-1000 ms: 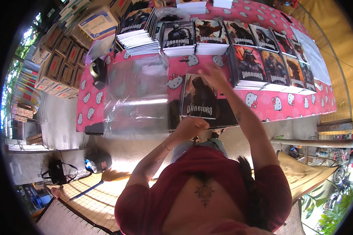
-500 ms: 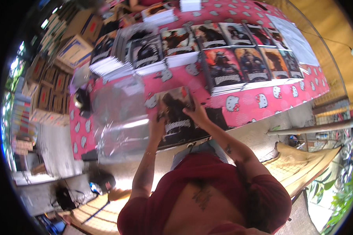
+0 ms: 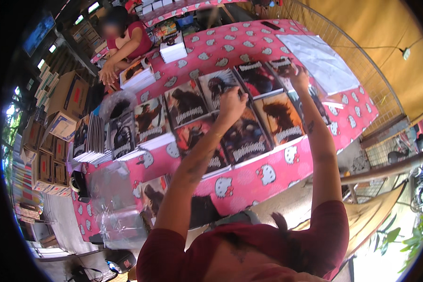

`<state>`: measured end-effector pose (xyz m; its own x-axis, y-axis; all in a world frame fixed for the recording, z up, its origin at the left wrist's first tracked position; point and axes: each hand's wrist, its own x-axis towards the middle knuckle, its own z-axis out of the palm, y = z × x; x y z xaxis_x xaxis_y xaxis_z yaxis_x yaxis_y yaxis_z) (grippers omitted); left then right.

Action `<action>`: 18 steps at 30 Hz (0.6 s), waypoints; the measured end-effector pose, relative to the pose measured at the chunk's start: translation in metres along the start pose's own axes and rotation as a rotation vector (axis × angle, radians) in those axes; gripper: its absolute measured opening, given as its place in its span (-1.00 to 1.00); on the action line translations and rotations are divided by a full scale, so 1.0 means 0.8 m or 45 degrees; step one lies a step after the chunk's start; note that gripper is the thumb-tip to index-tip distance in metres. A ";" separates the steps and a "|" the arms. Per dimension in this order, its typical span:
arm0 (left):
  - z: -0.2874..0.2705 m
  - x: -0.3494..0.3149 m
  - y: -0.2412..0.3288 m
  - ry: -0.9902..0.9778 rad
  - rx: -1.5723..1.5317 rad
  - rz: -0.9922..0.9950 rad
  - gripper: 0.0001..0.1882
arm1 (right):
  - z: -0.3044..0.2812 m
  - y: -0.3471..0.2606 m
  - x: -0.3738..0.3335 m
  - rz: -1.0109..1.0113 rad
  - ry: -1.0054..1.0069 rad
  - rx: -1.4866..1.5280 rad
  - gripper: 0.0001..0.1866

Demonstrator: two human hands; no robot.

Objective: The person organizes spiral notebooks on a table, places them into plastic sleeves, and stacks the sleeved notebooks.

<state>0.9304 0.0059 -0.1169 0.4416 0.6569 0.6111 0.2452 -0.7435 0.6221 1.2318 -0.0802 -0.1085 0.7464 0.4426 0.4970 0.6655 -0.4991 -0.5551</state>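
Rows of book stacks with dark illustrated covers stand on a pink patterned table. My left hand (image 3: 233, 104), its fingers curled in, is over the book with a white-plumed figure (image 3: 212, 86). Whether anything is inside its fingers is hidden. Farther right, my right hand (image 3: 298, 78) has its fingers apart over the far right book (image 3: 278, 67). Between them lie a red-and-black book (image 3: 258, 77) and an orange-covered book (image 3: 281, 116). By the near edge, partly behind my left forearm, lies another book (image 3: 151, 197).
Clear plastic bags (image 3: 115, 202) lie at the near left, beside a black tape dispenser (image 3: 80, 185). Cardboard boxes (image 3: 66, 101) are piled at the left. Across the table, a co-worker's hands (image 3: 109, 73) are near a book stack (image 3: 137, 75). White sheets (image 3: 319, 61) cover the far right corner.
Both hands have left the book at the near edge and reached forward and right over the stacks. That book stays behind. The view has shifted, bringing the co-worker further into sight.
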 end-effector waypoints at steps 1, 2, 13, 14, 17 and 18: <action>0.033 0.019 0.003 -0.056 0.085 -0.030 -0.59 | 0.014 0.031 0.025 0.081 0.029 -0.080 -0.42; 0.064 0.034 0.002 -0.268 0.061 -0.182 -0.56 | 0.026 0.069 0.045 0.199 -0.039 -0.125 -0.36; 0.071 0.101 -0.025 -0.179 -0.584 -1.108 -0.87 | -0.053 0.042 0.103 0.001 -0.121 0.303 -0.57; 0.052 0.109 -0.012 -0.036 -0.316 -0.651 -0.87 | -0.071 0.045 0.098 -0.087 0.033 0.535 -0.65; -0.073 0.092 0.061 0.287 -0.290 -0.059 -0.74 | -0.196 -0.045 -0.021 -0.038 0.153 1.172 -0.37; -0.129 0.083 0.050 0.516 -0.346 0.236 -0.63 | -0.226 -0.097 -0.069 -0.013 0.225 1.237 -0.29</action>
<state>0.8808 0.0325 -0.0006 0.0734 0.5531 0.8299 -0.0623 -0.8279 0.5573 1.1383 -0.2003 0.0279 0.7822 0.2864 0.5533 0.4434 0.3680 -0.8173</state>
